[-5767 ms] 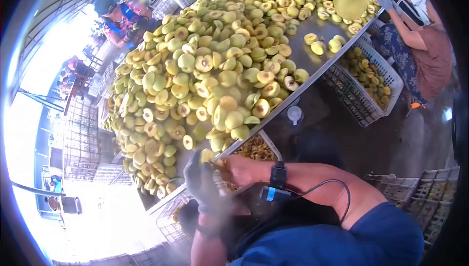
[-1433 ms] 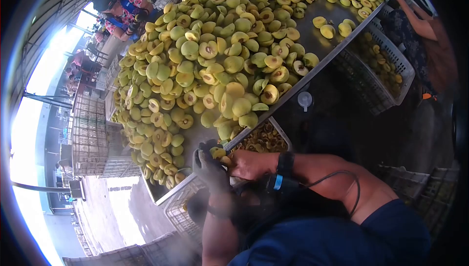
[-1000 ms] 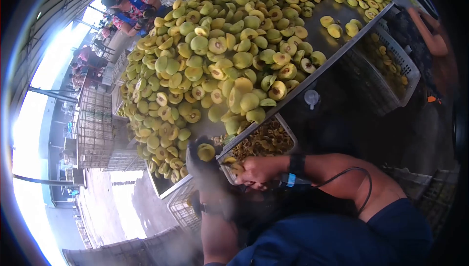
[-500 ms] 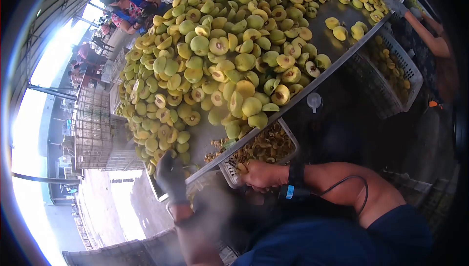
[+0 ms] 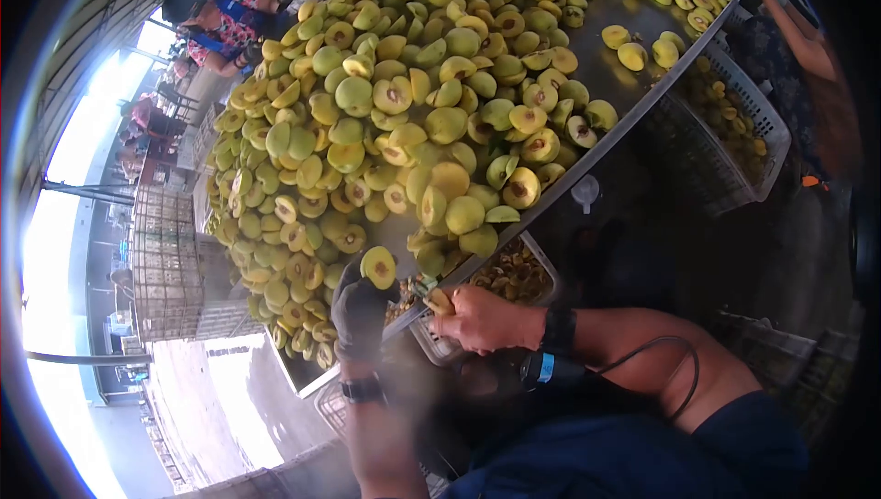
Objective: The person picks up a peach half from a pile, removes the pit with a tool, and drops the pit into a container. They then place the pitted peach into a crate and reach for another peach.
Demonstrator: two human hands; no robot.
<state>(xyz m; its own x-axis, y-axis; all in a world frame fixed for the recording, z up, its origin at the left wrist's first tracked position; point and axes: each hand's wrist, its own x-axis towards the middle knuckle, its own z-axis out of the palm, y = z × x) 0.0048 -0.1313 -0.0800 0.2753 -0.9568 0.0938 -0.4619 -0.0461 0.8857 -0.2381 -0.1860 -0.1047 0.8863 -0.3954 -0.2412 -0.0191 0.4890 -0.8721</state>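
My left hand (image 5: 360, 316), in a dark grey glove, is closed on a yellow-green peach half (image 5: 378, 266). Its cut face with the brown centre is turned up. Just to the right, my bare right hand (image 5: 491, 317) is wrapped round a small tool (image 5: 439, 301) with a tan handle; its tip is too blurred to make out. Both hands are at the table's near edge, below a large heap of halved peaches (image 5: 358, 146). Beneath my right hand, a crate (image 5: 549, 270) holds brown pits and scraps.
A raised metal rim (image 5: 596, 152) borders the table. Beyond it stand a crate of fruit halves (image 5: 775, 146) and a clear cup (image 5: 585, 191). A co-worker's arm (image 5: 803, 45) is at the right; another person (image 5: 220, 31) works at the far left, near stacked crates (image 5: 170, 260).
My left hand has moved right from the heap's lower edge, and a peach half now shows in it. My right hand has shifted slightly up and left with the tool.
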